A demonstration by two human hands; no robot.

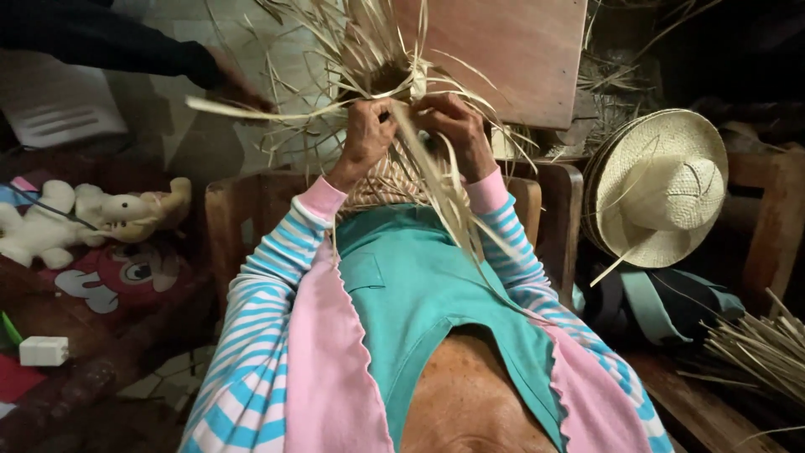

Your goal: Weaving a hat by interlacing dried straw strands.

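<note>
Both hands (411, 126) apparently pinching straw weaving (394, 180) (finished hat (658, 189) nearby)

Blue-white striped sleeves, pink cuffs, teal top

Small white box (43, 351) (lower left)

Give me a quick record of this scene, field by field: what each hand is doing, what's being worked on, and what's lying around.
left hand: gripping straw strands
right hand: pinching strands beside the left
work piece: half-woven straw piece with loose strands fanning upward
right side: finished straw hat on its side; bundle of straw below it
left side: plush toy; small white box
other person: dark sleeve reaching in, upper left
</note>
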